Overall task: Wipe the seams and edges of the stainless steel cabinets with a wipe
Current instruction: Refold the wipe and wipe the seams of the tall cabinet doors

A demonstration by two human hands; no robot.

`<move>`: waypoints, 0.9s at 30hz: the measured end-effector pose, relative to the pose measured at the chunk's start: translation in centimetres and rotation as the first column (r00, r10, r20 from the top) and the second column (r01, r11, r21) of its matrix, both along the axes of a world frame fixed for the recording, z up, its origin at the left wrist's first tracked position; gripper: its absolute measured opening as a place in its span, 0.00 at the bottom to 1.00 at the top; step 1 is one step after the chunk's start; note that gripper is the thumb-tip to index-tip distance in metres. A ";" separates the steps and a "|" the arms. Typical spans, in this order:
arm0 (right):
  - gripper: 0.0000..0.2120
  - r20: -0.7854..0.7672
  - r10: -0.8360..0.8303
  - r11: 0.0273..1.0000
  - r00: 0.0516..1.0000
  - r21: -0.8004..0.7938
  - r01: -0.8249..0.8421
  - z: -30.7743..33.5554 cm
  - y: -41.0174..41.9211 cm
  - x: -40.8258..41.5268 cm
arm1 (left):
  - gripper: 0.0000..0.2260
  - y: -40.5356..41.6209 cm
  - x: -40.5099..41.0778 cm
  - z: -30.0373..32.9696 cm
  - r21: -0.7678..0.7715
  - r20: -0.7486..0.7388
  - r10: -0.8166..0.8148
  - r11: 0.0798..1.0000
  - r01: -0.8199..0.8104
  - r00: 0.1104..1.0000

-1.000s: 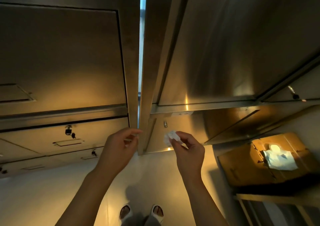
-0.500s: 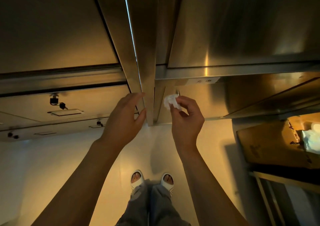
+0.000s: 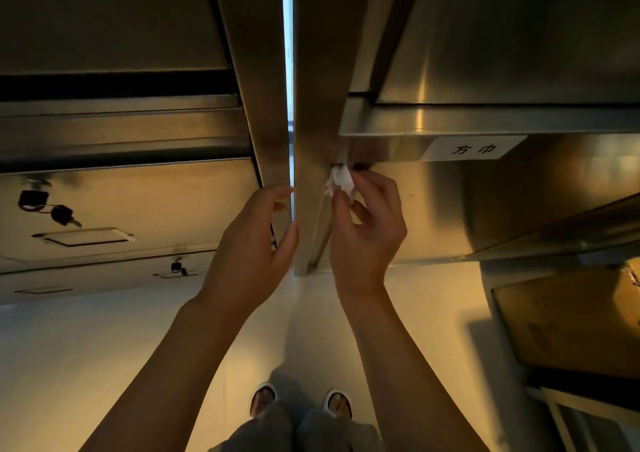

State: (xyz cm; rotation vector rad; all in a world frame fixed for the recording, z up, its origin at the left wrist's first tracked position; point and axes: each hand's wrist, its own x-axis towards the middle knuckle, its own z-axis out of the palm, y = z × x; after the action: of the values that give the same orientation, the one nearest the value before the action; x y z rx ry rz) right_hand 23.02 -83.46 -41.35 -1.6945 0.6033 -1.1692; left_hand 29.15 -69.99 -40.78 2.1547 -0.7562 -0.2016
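Two stainless steel cabinets stand side by side, split by a narrow bright gap (image 3: 287,53). My right hand (image 3: 367,236) pinches a small crumpled white wipe (image 3: 341,181) between thumb and fingers and holds it against the upper left corner of the right cabinet's lower door (image 3: 433,209), just under the horizontal rail. My left hand (image 3: 252,243) holds nothing; its loosely bent fingers rest at the left cabinet's corner post (image 3: 266,139), beside the gap.
A white label with two characters (image 3: 472,148) sits on the right cabinet's rail. Keys hang in a lock (image 3: 45,205) on the left cabinet's door, with another lock (image 3: 177,266) lower down. A cardboard box (image 3: 571,320) lies at the right. My feet (image 3: 301,403) stand on the pale floor.
The view has drawn closer to the cabinets. My right hand has carried the wipe up into the door's corner seam. My left hand stays beside the gap.
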 end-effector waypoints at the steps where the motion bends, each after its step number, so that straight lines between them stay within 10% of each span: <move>1: 0.13 0.011 -0.013 0.999 1.000 -0.045 0.013 -0.4 0.0 0.2 | 0.21 -0.1 0.4 -0.6 -0.025 0.005 -0.004 1.000 0.005 1.000; 16: 0.11 0.141 -0.015 0.923 0.990 -0.380 0.068 -13.9 -1.8 2.4 | 0.27 -3.7 4.3 -10.4 -0.368 0.593 0.148 0.924 0.103 0.791; 27: 0.09 0.157 0.042 0.866 0.987 -0.498 0.043 -14.1 -2.3 2.0 | 0.35 -4.2 3.9 -14.9 -0.498 0.549 0.193 0.857 0.133 0.813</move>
State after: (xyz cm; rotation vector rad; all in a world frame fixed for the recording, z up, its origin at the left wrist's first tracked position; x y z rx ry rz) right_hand 24.99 -85.80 -55.47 -1.9973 0.1998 -1.5426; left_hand 33.09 -74.21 -55.68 1.6868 -0.9801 0.6609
